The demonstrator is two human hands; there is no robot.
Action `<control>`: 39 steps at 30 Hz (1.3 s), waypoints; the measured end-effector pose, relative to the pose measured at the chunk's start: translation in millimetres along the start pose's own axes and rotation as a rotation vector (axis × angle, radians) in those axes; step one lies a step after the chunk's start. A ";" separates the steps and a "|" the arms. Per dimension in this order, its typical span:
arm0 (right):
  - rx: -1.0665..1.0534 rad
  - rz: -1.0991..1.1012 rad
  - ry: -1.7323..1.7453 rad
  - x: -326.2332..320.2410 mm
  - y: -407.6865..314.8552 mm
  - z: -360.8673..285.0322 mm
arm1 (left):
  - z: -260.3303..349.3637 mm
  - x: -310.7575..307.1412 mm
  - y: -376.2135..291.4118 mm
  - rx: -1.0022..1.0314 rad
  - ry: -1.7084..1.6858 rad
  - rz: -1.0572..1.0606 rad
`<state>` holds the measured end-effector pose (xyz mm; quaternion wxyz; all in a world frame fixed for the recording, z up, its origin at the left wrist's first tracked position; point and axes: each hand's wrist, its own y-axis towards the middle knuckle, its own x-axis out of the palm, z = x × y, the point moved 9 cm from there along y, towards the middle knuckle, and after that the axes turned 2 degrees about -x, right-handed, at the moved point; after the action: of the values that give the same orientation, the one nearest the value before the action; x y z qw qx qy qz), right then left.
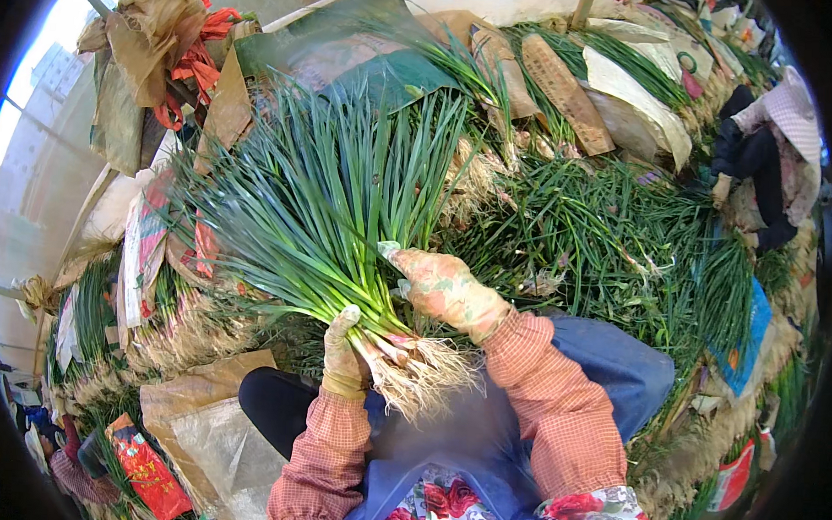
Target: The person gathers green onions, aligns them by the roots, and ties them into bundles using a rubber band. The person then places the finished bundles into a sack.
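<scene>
My left hand [342, 354], in a pale stained glove, grips a thick bunch of green onions [347, 257] near the base of the stalks. The long green leaves fan out away from me. Below the grip, the pale roots [422, 377] hang over my lap. My right hand [449, 289], in a similar glove, lies against the right side of the bunch. Its fingertips reach the leaves, and whether they close on any is hidden. Checked sleeve covers [555, 395] run up both forearms.
Loose green onions [582, 231] lie heaped to my right. Rooted bundles [187, 321] stand at left beside a brown sack [218, 418]. Paper and plastic sheets [634, 116] cover more bundles at the back. Another person [770, 155] sits at far right; someone else [79, 468] is at lower left.
</scene>
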<state>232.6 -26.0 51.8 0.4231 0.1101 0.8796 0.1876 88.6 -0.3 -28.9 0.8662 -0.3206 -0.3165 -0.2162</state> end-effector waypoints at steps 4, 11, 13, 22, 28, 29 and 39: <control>0.281 -0.678 -0.107 7.6 15.4 -0.5 | 1.1 4.7 -4.8 -0.079 0.023 -0.018; 0.358 -0.572 0.134 -0.4 8.8 26.9 | -2.5 6.3 -6.1 -0.131 -0.029 -0.099; 0.370 -0.552 0.123 -1.9 7.0 21.2 | -0.2 9.4 -8.5 -0.133 -0.005 -0.098; -0.154 -0.154 -0.049 11.8 6.3 -17.7 | -1.9 14.5 -7.5 -0.098 0.030 -0.118; 0.682 0.398 1.135 7.6 -55.5 89.4 | 2.8 15.4 -11.3 -0.085 -0.048 -0.092; 0.723 0.134 1.163 16.4 -54.2 73.2 | 2.7 21.7 -14.7 -0.101 -0.140 -0.106; 0.773 -0.012 1.435 66.4 -37.4 15.5 | 2.1 14.3 -21.4 -0.072 -0.082 -0.149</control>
<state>202.5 -32.8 -19.6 -0.3102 0.0966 0.9397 -0.1067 85.5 -16.3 -8.9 0.8219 -0.3355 -0.3668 -0.2780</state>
